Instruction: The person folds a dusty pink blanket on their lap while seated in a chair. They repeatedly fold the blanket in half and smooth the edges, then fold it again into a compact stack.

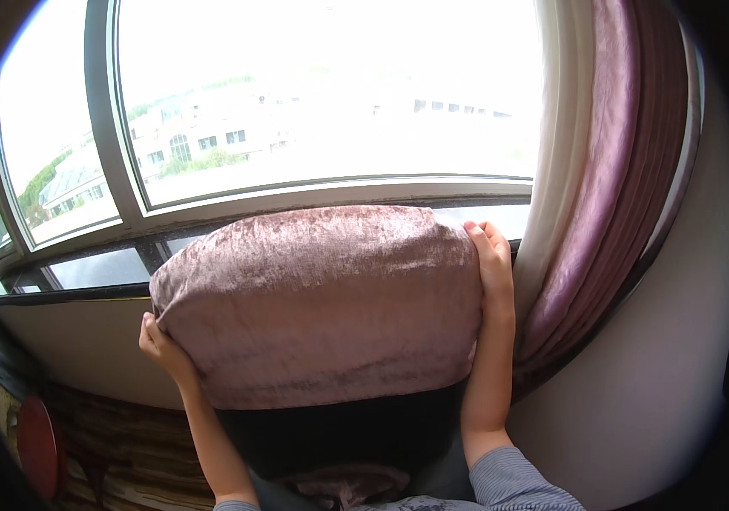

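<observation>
A dusty-pink velvet cushion (320, 306) is held up in front of me, its broad face towards me. My left hand (159, 345) grips its left edge, thumb uppermost. At the upper right side, my right hand (493, 262) pinches the other edge, with the thumb near the top corner. A pale patch shows at that corner; I cannot tell whether it is an inner pillow. The fingers behind the cushion are partly hidden. More pink fabric (355, 480) lies low before my body, below a dark surface (339, 434).
A wide window (326, 108) with grey frames spans the far side, bright with daylight. White and pink curtains (607, 191) hang at the right beside a pale wall (633, 396). To the lower left stand a round red stool or table top (37, 447) and some dark green fabric (3, 348).
</observation>
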`<state>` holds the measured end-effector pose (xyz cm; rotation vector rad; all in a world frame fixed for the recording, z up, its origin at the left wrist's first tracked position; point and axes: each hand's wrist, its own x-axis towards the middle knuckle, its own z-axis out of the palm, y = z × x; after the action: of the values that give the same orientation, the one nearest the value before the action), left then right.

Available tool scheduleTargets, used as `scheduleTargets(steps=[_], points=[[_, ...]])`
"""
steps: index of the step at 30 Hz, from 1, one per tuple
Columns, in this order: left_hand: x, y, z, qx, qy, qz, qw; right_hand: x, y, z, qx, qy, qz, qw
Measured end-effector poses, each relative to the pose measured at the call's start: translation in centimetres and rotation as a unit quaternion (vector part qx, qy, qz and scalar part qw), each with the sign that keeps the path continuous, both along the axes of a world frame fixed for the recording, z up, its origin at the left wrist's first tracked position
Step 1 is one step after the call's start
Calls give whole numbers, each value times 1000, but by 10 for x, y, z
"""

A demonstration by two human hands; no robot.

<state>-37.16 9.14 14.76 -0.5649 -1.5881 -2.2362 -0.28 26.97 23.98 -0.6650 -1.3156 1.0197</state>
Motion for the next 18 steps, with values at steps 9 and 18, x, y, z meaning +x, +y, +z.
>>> scheduleTargets(steps=[9, 18], points=[[-13, -23, -12, -23, -18, 4, 1000, -11, 0, -16, -5, -4, -32, 999], [-40, -82, -23, -19, -28, 104, 994, -69, -5, -30, -74, 124, 117, 983]])
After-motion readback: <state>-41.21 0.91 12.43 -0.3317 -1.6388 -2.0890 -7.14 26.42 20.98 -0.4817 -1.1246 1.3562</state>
